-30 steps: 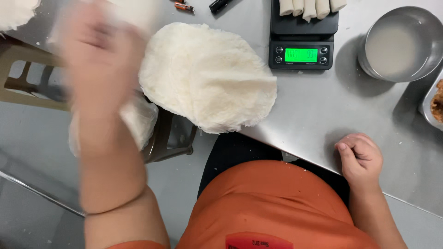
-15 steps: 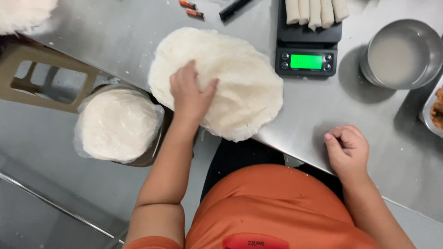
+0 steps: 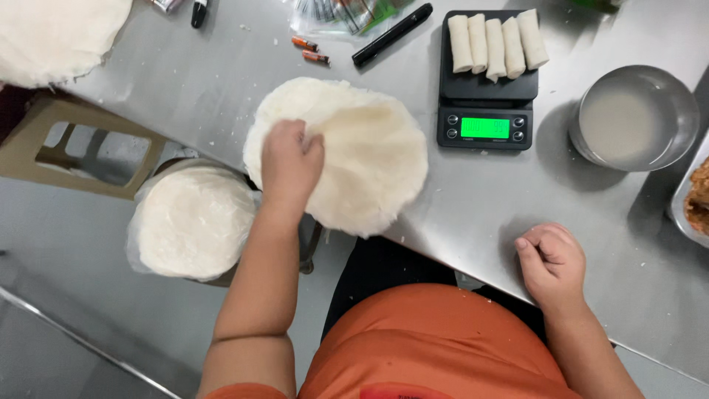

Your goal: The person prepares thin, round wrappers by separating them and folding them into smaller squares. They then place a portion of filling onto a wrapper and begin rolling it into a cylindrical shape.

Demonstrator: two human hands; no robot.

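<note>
A round stack of thin white wrappers (image 3: 362, 155) lies on the steel table (image 3: 473, 214), overhanging its near edge. My left hand (image 3: 290, 159) rests on the stack's left side, fingers curled and pinching the top sheet. My right hand (image 3: 552, 262) sits on the table near the front edge, loosely closed into a fist with nothing in it. To the left, below table level, a second stack of wrappers in clear plastic (image 3: 190, 219) rests on a stool.
A black digital scale (image 3: 486, 111) with a green display carries several rolled spring rolls (image 3: 498, 41). A metal bowl of pale liquid (image 3: 631, 118) stands right; a tray with filling (image 3: 694, 196) at the right edge. Markers (image 3: 391, 33), two small batteries (image 3: 310, 50), another wrapper pile (image 3: 52, 33) far left.
My left hand swung down from carrying wrappers on the left and now presses and pinches the stack on the table. The right fist has hardly moved.
</note>
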